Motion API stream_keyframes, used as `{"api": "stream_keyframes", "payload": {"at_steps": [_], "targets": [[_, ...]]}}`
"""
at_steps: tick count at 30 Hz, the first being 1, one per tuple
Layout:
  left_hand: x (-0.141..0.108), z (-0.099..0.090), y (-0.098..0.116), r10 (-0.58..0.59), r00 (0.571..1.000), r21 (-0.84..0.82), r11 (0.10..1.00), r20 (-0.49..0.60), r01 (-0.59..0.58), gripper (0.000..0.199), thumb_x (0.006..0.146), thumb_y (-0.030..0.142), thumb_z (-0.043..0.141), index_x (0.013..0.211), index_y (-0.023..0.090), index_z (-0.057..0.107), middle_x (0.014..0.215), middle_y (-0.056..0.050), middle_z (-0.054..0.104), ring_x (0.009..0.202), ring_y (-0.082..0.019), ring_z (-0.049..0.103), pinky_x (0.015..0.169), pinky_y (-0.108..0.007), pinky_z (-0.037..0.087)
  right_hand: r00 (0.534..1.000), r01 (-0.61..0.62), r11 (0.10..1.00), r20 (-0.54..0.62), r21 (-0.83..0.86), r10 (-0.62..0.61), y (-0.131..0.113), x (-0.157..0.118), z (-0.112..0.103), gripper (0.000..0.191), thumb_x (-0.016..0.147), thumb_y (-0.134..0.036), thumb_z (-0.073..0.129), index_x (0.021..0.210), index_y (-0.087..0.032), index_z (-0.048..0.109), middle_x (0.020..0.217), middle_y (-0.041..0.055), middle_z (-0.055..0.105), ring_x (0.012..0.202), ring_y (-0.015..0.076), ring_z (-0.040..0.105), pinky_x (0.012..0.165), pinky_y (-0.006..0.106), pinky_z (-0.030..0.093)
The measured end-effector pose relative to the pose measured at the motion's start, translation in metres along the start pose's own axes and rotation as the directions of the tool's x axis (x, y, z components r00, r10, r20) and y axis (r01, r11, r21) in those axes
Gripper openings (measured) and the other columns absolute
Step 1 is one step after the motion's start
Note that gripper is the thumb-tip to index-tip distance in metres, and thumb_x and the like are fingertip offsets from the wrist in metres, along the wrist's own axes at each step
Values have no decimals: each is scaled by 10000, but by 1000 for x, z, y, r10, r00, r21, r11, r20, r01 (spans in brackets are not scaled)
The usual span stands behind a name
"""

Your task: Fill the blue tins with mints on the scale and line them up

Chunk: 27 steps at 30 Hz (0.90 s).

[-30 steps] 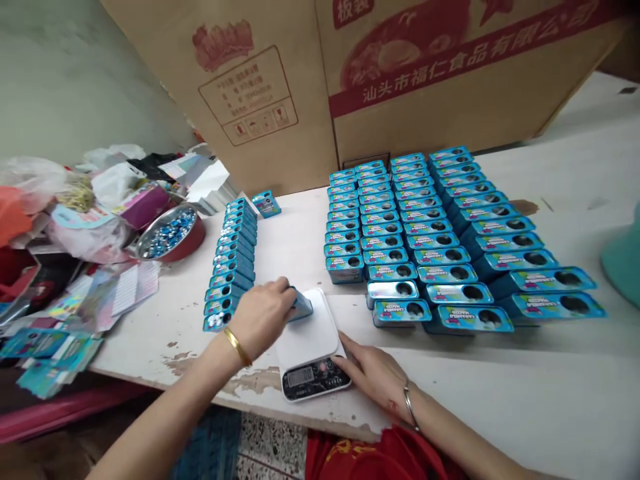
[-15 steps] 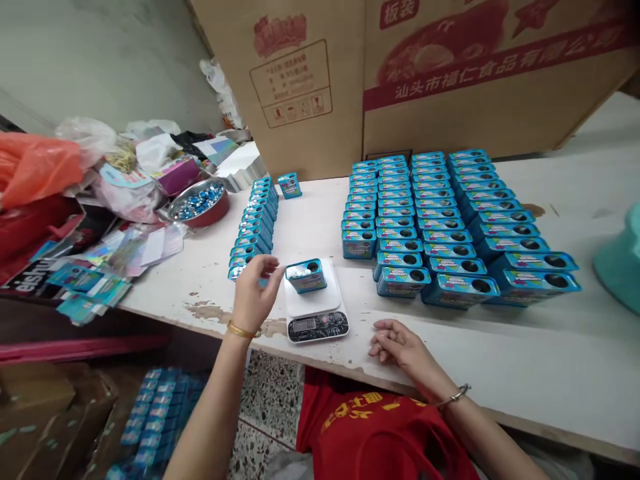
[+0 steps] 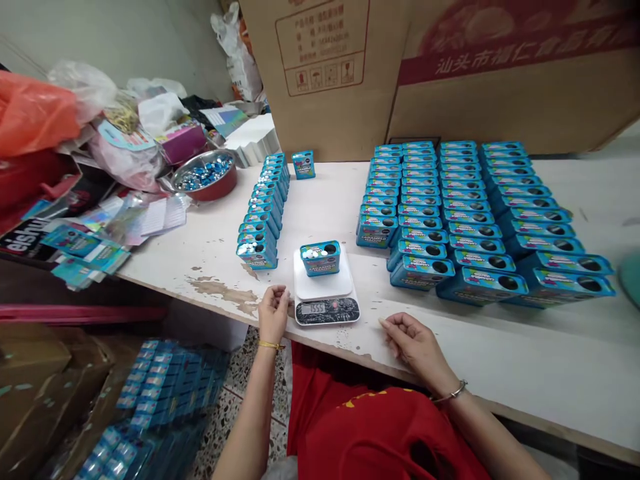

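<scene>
Tin (image 3: 320,260) on the scale (image 3: 323,285): teal-blue, multicoloured label (image 3: 320,265). Scale: white, black display panel (image 3: 327,311). Tabletop (image 3: 320,200): white, brown-stained along the near edge. Shirt (image 3: 380,433): red, yellow print (image 3: 367,399)

Plastic bags (image 3: 30,113) lie beside a steel bowl (image 3: 210,192).

The desk (image 3: 320,207) is a long white-painted worktop, its paint worn away in brown patches (image 3: 220,295) along the near edge. A digital kitchen scale (image 3: 326,310) sits at the near edge, around the middle. To its right stands a large block of blue tins (image 3: 465,227) in close rows, their round openings facing up. To its left, a single line of matching tins (image 3: 263,213) runs toward the far edge, and 1 tin (image 3: 303,165) stands apart beyond the scale. Further left lie a steel bowl (image 3: 204,172) of blue pieces, with red showing around it, then printed leaflets (image 3: 163,217) and blue cards (image 3: 87,252) spread loosely, with crumpled plastic bags (image 3: 85,87) heaped behind them.
</scene>
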<state>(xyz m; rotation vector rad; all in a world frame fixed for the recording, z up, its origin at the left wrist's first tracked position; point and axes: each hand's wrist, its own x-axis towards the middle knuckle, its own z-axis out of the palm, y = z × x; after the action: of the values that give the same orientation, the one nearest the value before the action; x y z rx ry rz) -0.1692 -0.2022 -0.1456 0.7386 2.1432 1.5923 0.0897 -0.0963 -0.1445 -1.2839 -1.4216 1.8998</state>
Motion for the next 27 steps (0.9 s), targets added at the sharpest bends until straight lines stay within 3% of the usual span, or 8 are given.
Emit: {"api": "stream_keyframes", "payload": {"at_steps": [4,11,13,17,19,22,24,27], "targets": [[6,-8,1,5,1000,0,1000,18,-5,309,752,439,599,882,162,558,717,-6,595,607,-117,607,536,-218,491,1000,20,999,-18,-38,-21,-18,2,8,405,694,-576,633,681,-182,539,501,-43,489,368,72,366,365,225,228],[11,-12,24,145,989,62,988,-7,-144,241,808,387,577,931,180,585,843,-33,610,751,-135,592,703,-267,493,958,287,956,-7,-67,-288,-92,22,40,320,751,-496,619,679,-193,545,526,-46,465,457,83,382,436,233,305],[12,-9,41,296,955,139,946,-1,-293,205,827,347,571,950,184,588,884,-45,606,794,-141,576,711,-268,478,961,274,962,34,1,-273,-104,29,51,326,758,-504,605,686,-193,538,518,-45,482,431,82,388,420,234,300],[22,0,77,586,800,231,767,125,-598,161,862,253,537,1006,191,576,895,-48,596,793,-136,552,683,-263,457,933,354,934,72,-36,-351,-117,42,65,289,788,-473,583,797,-184,579,582,-29,529,454,95,434,432,238,320],[29,5,92,631,756,236,719,173,-654,160,869,235,530,1015,194,579,910,-53,593,814,-140,554,700,-269,462,855,518,829,101,-211,-508,-123,46,69,249,828,-411,557,908,-183,615,674,4,585,567,129,514,524,265,391],[36,9,101,659,730,290,673,183,-680,168,878,251,517,1018,197,593,928,-61,585,868,-158,555,752,-295,468,722,675,569,264,-469,-640,-133,51,77,229,881,-319,490,988,-178,635,873,76,658,791,190,586,715,328,442],[36,10,98,675,717,362,632,177,-685,196,877,263,519,1042,201,604,969,-72,584,926,-177,547,816,-333,455,707,676,455,338,-579,-621,-138,53,82,236,895,-285,455,982,-168,641,912,100,665,832,210,592,751,347,442],[30,10,90,672,711,481,563,207,-672,251,872,274,528,1103,218,607,1120,-100,574,1045,-214,514,903,-393,402,732,636,403,350,-658,-585,-139,57,88,240,902,-250,421,922,-168,645,871,97,665,814,208,593,739,333,435]]}}
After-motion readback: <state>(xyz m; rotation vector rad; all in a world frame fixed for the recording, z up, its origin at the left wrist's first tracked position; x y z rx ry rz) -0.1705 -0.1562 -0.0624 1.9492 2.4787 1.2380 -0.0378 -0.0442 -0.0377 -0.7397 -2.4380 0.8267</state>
